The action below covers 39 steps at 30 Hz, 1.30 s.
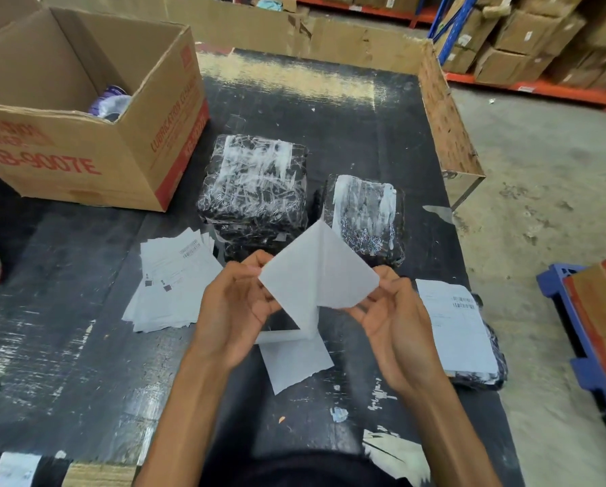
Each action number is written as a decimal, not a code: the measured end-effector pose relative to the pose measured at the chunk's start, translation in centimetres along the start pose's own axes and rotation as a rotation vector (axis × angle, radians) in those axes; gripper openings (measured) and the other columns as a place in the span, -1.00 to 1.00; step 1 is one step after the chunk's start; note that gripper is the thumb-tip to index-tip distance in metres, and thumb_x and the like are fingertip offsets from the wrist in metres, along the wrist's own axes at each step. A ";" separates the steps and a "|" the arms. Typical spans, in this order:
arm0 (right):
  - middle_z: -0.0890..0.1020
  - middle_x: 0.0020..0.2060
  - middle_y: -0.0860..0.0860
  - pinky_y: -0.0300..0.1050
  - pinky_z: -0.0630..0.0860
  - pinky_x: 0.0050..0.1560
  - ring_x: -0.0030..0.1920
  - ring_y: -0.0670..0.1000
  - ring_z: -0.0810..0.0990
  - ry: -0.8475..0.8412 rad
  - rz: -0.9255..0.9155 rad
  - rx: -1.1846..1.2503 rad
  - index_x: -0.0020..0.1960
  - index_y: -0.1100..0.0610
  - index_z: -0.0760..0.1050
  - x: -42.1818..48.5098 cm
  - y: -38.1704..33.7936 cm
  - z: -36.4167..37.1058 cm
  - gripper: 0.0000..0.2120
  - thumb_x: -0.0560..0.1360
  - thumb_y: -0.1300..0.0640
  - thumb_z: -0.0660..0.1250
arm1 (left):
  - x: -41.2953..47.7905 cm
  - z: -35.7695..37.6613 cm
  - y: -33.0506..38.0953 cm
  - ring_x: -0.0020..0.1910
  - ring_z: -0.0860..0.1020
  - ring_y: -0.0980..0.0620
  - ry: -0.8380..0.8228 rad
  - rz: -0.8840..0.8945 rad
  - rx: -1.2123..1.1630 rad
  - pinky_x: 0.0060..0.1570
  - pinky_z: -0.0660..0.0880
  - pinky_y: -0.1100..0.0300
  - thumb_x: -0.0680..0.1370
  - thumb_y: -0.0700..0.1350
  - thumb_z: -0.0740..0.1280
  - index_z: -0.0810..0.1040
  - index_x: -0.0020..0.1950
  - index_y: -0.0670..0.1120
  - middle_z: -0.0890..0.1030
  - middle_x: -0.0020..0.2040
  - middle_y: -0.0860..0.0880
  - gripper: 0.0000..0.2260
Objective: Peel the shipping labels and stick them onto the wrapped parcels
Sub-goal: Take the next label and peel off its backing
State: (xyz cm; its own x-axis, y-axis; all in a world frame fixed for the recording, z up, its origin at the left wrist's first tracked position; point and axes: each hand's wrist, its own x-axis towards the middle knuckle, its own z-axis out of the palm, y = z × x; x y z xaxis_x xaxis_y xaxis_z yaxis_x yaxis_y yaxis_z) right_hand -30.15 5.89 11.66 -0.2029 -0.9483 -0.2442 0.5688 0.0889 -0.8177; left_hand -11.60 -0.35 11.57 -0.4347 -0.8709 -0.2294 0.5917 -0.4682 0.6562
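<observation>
Seemingly mid-peel: left grip (240, 304) and right grip (387, 307) pinch the label (315, 272); next likely needs pressing it onto the centre-frame parcel (256, 184).

Pretty clearly a warehouse packing spot, tbh. It's all set around a scuffed black table (66, 293). Past its far right corner there are orange-and-blue racks (540, 87) loaded with brown cartons (516, 33), and bare concrete floor (547, 163) runs along its right side. On the table: an open cardboard box (66, 159) at the far left, black wrapped parcels (256, 184) mid-table, and a pile of printed shipping labels (171, 286) nearer the front.
</observation>
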 end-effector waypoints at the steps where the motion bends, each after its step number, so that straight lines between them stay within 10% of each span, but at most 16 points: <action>1: 0.59 -0.26 0.03 -0.03 0.61 -0.01 -0.17 -0.03 0.59 0.009 -0.049 -0.057 -0.13 0.15 0.35 -0.1 -0.1 0.3 -0.87 0.58 0.20 0.10 | -0.1 -0.1 -0.1 -0.17 0.52 0.01 -0.046 -0.012 -0.038 -0.22 0.58 0.17 0.46 -0.13 0.15 0.55 -0.18 -0.14 0.54 -0.17 -0.05 -0.80; 5: 0.39 -0.36 -0.04 -0.23 0.40 -0.22 -0.27 -0.09 0.41 -0.011 -0.263 -0.424 -0.22 0.11 0.28 -0.8 -0.6 1.1 -0.89 0.48 0.19 0.12 | -0.1 -0.4 -0.2 0.07 0.60 -0.10 -0.113 -0.030 -0.053 -0.06 0.62 0.07 0.49 0.15 0.12 0.52 0.08 -0.22 0.64 0.07 -0.18 -0.52; 10: 0.75 0.00 -0.14 -0.12 0.39 -0.21 -0.09 0.02 0.65 -0.189 -0.368 -0.708 -0.17 0.13 0.30 -1.6 -0.7 1.5 -0.89 0.50 0.12 0.16 | -0.1 0.3 -0.5 -0.01 0.61 -0.04 0.048 0.088 0.296 -0.09 0.59 0.10 0.52 0.11 0.35 0.62 0.02 -0.12 0.64 -0.01 -0.14 -0.70; 16: 0.75 -0.08 -0.07 -0.16 0.40 -0.24 -0.11 -0.06 0.62 -0.188 -0.350 -0.640 -0.20 0.20 0.25 -1.4 -0.5 1.4 -0.85 0.48 0.14 0.14 | -0.3 0.7 -0.8 -0.15 0.63 0.08 0.114 0.162 0.357 -0.13 0.60 0.19 0.53 -0.16 0.37 0.52 -0.12 -0.14 0.66 -0.18 0.02 -0.92; 20: 0.44 -0.37 -0.08 -0.21 0.55 -0.19 -0.24 -0.09 0.49 -0.030 -0.141 -0.102 -0.29 0.13 0.25 -0.7 0.2 1.3 -0.87 0.43 0.23 0.11 | -0.1 0.3 -1.0 -0.12 0.64 0.04 0.073 0.137 0.216 -0.15 0.61 0.20 0.56 -0.23 0.38 0.48 -0.21 -0.07 0.66 -0.13 -0.04 -0.83; 23: 0.71 -0.20 0.07 -0.08 0.62 -0.09 -0.11 0.06 0.68 -0.062 -0.078 0.026 -0.23 0.13 0.27 -0.3 0.2 0.9 -0.84 0.49 0.10 0.17 | -0.2 0.3 -1.2 -0.05 0.64 0.02 0.093 0.201 0.346 -0.08 0.59 0.20 0.52 -0.21 0.37 0.49 -0.21 -0.08 0.68 -0.10 -0.03 -0.87; 26: 0.74 0.02 0.27 -0.04 0.63 0.05 0.07 0.22 0.73 -0.117 -0.124 -0.148 -0.09 0.13 0.35 -0.1 -0.1 1.1 -0.65 0.49 -0.14 0.37 | -0.5 0.6 -1.2 0.04 0.66 0.08 0.062 0.309 0.602 0.01 0.54 0.27 0.55 -0.28 0.40 0.48 -0.18 -0.22 0.74 0.01 -0.04 -0.86; 33: 0.73 -0.12 0.00 -0.11 0.65 -0.07 -0.10 -0.01 0.76 -0.095 -0.328 -0.737 -0.03 0.14 0.61 0.5 -1.2 2.1 -0.95 0.54 0.18 0.46 | -1.1 0.9 -1.5 0.25 0.65 0.01 -0.010 0.402 0.830 0.12 0.60 0.15 0.58 -0.27 0.40 0.54 -0.16 -0.18 0.71 0.19 -0.03 -0.87; 39: 0.62 -0.24 0.17 0.22 0.59 -0.14 -0.26 0.13 0.60 -0.007 -0.345 -0.708 -0.18 0.11 0.50 1.2 -0.5 2.0 -0.86 0.54 0.26 0.32 | -0.6 0.8 -1.5 0.02 0.69 0.12 0.094 0.303 0.633 -0.04 0.55 0.28 0.57 -0.36 0.35 0.46 -0.22 -0.23 0.76 0.00 0.01 -0.82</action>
State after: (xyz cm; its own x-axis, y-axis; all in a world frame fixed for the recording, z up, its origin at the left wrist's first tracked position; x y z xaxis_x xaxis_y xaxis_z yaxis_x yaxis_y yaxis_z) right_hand -29.05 4.08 12.84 -0.2692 -0.9593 0.0848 -0.1691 -0.0396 -0.9848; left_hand -12.77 0.95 11.31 -0.2362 -0.9716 -0.0133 0.1562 -0.0515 0.9864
